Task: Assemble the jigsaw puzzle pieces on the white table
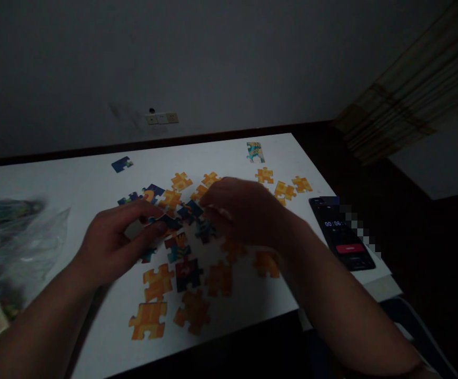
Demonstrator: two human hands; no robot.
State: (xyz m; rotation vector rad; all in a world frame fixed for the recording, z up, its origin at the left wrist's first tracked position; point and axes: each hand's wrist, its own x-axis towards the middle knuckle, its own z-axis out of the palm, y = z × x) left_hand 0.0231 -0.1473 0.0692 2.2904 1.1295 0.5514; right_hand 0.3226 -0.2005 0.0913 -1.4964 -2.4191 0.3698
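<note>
Both hands meet over the middle of a white table (75,184) strewn with jigsaw pieces. My left hand (114,239) pinches a dark blue piece (166,220) between thumb and fingers. My right hand (245,210) reaches in from the right, its fingertips on a dark blue piece (190,210) that touches the left one. Several orange pieces, back side up, lie around them, such as an orange piece (149,319) near the front edge and an orange piece (181,181) further back. The room is dim.
A phone (345,234) with a running timer lies at the table's right edge. A clear plastic bag (19,247) sits at the left. A lone blue piece (122,164) and a coloured piece (255,151) lie near the far edge. Wall sockets (161,118) sit behind.
</note>
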